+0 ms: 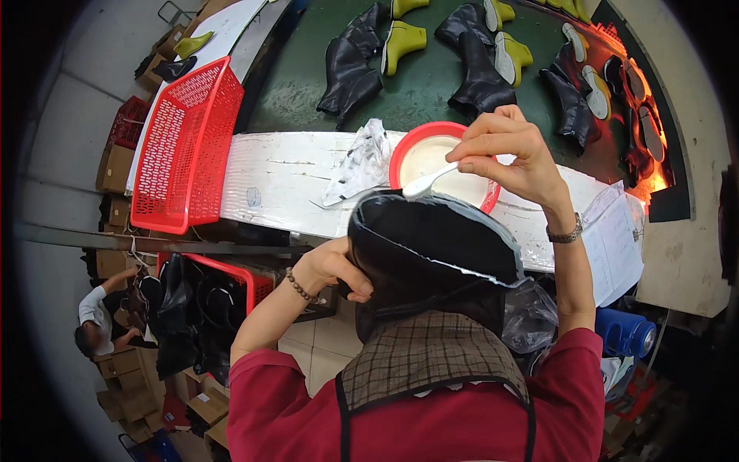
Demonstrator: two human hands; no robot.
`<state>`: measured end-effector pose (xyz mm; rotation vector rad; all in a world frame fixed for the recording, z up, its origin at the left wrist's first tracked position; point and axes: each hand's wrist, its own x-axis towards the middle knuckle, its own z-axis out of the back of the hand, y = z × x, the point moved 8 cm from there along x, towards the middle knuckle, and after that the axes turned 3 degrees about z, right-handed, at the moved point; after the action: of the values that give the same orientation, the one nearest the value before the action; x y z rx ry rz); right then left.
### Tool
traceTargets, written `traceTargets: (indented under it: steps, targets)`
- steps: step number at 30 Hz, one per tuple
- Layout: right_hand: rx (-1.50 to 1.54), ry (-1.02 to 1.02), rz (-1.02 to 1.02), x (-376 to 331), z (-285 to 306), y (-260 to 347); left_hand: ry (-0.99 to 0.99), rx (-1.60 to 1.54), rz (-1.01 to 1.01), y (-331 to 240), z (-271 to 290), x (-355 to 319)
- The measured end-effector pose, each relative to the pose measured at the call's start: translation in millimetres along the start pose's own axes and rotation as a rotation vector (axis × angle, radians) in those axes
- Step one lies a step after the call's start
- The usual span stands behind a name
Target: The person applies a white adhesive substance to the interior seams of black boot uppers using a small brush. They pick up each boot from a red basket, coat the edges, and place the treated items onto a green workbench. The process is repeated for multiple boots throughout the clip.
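My left hand (331,269) is closed on the left side of a black boot upper (419,250), its thumb on the outside. The upper's wide opening faces up, with a whitish coating along its edge. Between the fingertips of my right hand (517,154) is a white brush (433,180), shaped like a toothbrush. Its head is at the far edge of the upper; whether the bristles touch is hidden. Just beyond stands a red bowl (396,163) of creamy white liquid (426,156), partly covered by my right hand and the brush.
Left of the white bench (285,165) stands a red basket (212,146); a stained cloth (363,158) lies by the bowl. Black uppers (350,69) and yellow-green soles (402,46) sit on the green surface, near an orange glow (654,173). A blue jug (623,333) is right; another person (94,316) is left.
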<state>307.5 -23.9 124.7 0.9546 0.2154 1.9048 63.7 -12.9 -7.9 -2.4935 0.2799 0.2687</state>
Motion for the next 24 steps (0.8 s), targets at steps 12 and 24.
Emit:
traceTargets:
  steps: [12, 24]
  targets:
    - [0.239, -0.504, -0.439, -74.1, 18.4, -92.7, -0.322, 0.046, -0.540, -46.7, 44.3, -46.9]
    - [0.415, -0.777, -0.918, -210.7, -66.3, -149.3, -0.673, -0.228, -0.899, -143.5, 255.9, -104.2]
